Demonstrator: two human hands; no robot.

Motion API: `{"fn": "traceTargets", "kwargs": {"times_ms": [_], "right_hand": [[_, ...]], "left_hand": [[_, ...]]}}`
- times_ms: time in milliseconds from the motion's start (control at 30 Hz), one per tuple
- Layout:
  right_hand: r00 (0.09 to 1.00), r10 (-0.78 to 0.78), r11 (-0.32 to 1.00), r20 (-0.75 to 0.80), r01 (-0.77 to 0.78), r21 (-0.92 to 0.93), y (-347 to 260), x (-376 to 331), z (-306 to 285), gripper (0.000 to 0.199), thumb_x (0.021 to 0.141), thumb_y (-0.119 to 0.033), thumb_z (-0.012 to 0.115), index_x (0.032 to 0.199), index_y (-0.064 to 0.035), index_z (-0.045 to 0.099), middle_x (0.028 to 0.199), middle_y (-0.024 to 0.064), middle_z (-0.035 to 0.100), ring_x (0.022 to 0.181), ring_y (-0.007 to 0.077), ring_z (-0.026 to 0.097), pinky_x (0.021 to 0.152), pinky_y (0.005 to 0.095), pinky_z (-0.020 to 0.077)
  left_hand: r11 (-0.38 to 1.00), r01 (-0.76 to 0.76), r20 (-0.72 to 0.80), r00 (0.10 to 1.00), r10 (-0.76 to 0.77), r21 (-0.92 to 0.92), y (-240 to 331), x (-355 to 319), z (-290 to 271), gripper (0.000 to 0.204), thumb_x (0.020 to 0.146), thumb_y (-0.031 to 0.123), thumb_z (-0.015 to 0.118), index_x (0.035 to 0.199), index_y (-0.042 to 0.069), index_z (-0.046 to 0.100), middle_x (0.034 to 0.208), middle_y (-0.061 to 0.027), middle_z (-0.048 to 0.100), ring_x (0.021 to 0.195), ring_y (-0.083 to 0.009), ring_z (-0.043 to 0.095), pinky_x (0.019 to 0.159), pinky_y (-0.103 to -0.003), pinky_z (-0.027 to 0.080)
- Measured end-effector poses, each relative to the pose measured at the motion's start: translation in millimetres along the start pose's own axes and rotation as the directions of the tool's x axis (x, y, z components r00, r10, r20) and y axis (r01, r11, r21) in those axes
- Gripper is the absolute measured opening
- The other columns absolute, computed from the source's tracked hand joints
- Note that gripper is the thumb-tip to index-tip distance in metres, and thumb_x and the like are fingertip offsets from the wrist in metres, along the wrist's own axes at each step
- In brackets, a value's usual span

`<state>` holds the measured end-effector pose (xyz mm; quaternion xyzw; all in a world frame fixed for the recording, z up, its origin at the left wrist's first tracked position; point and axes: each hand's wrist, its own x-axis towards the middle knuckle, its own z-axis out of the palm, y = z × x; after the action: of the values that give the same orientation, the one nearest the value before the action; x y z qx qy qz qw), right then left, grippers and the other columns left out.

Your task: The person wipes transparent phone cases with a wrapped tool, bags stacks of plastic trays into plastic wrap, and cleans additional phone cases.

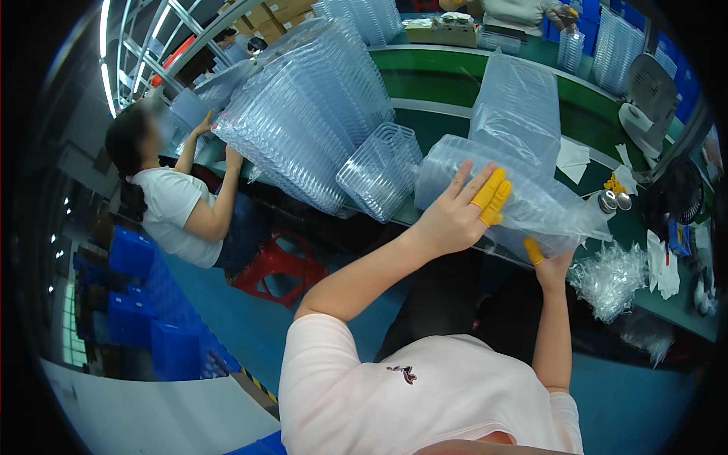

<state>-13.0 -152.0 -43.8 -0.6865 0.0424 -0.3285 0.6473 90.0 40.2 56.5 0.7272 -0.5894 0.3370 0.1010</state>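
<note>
"Where does this view look from?"

"From the wearer's own head, through the left of two side-by-side fisheye cameras, tipped down over the pale shirt (425, 402) at the lower edge."

"Which way does it face?"

"Ahead and down across the workbench (686, 311), wide enough to catch ceiling lights (104, 34) at upper left, with straight edges bowing toward a dark, round border."

"And how near?"

"The shirt is closest. The left hand (456, 218) and right hand (554, 269) come a little farther out, and the seated co-worker (178, 212) is well apart, leftward."
</note>
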Motion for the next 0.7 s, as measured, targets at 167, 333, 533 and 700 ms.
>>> {"fn": "traceTargets", "kwargs": {"times_ms": [167, 333, 533, 700], "right_hand": [[1.000, -0.001, 1.000, -0.011, 0.001, -0.001, 0.0, -2.5, 2.8, 0.082, 0.058, -0.011, 0.077, 0.120, -0.0034, 0.024, 0.112, 0.0091, 0.042, 0.101, 0.0189, 0.044, 0.086, 0.0319, 0.0373], [0.999, 0.016, 1.000, 0.033, -0.016, -0.012, -3.0, -4.6, 8.8, 0.078, 0.058, -0.009, 0.076, 0.118, -0.0041, 0.027, 0.111, 0.0084, 0.042, 0.100, 0.0185, 0.045, 0.085, 0.0311, 0.0379], [0.999, 0.030, 1.000, 0.027, -0.030, 0.006, 7.5, -2.7, 4.2, 0.069, 0.056, -0.008, 0.076, 0.112, -0.0025, 0.036, 0.104, 0.0076, 0.048, 0.094, 0.0177, 0.049, 0.081, 0.0304, 0.0408], [0.997, 0.005, 1.000, 0.081, -0.004, -0.008, 16.7, -1.0, 2.4, 0.064, 0.059, -0.008, 0.076, 0.112, -0.0015, 0.040, 0.103, 0.0082, 0.050, 0.091, 0.0175, 0.051, 0.078, 0.0295, 0.0425]], "left_hand": [[0.998, -0.056, -0.113, 0.992, 0.052, -0.037, -23.2, 7.0, -10.8, 0.028, 0.072, 0.011, 0.059, 0.090, -0.009, 0.057, 0.099, -0.0218, 0.055, 0.098, -0.0324, 0.053, 0.082, -0.038, 0.046], [0.978, 0.177, -0.002, 0.984, -0.178, -0.113, -36.7, 4.4, -15.2, 0.025, 0.074, 0.013, 0.060, 0.090, -0.006, 0.057, 0.106, -0.0207, 0.053, 0.096, -0.0288, 0.054, 0.080, -0.033, 0.046], [0.528, 0.297, 0.401, 0.911, 0.092, -0.796, -36.0, 4.5, -53.0, 0.099, 0.055, 0.042, 0.073, 0.133, 0.007, 0.023, 0.139, -0.0121, 0.019, 0.130, -0.0295, 0.005, 0.104, -0.046, 0.001], [0.891, 0.379, 0.122, 0.925, -0.359, -0.250, -16.7, -15.8, -12.5, 0.076, 0.066, 0.037, 0.066, 0.128, 0.007, 0.034, 0.133, -0.0139, 0.029, 0.128, -0.0334, 0.015, 0.101, -0.051, 0.008]]}}
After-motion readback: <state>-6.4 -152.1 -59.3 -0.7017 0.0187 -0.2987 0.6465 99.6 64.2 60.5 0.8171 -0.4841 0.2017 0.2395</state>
